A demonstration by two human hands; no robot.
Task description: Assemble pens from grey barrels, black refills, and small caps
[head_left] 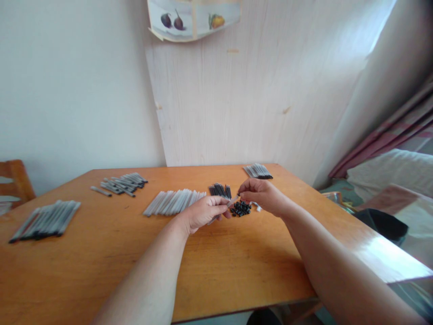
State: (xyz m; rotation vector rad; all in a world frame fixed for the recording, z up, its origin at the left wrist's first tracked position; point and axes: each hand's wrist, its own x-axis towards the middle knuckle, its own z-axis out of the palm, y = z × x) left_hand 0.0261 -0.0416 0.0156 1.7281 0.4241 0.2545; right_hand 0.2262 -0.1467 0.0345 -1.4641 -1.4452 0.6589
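Note:
My left hand [206,211] is closed round a slim translucent pen barrel [232,201], which slants up to the right. At the barrel's upper end my right hand [262,193] pinches a small dark piece [238,194], mostly hidden by the fingers. Just below the hands lies a heap of small black pen plugs [241,208]. A bundle of thin dark-ended pen parts [219,191] rests behind them. To the left of these is a row of clear, whitish pen barrels [172,202], partly covered by my left hand.
Black-ended pens [47,220] lie in a group at the left, a looser pile [122,184] sits farther back, and another group [257,171] is at the back right. The wooden table [237,271] meets a wall panel behind. A dark bin [382,224] stands beyond its right edge.

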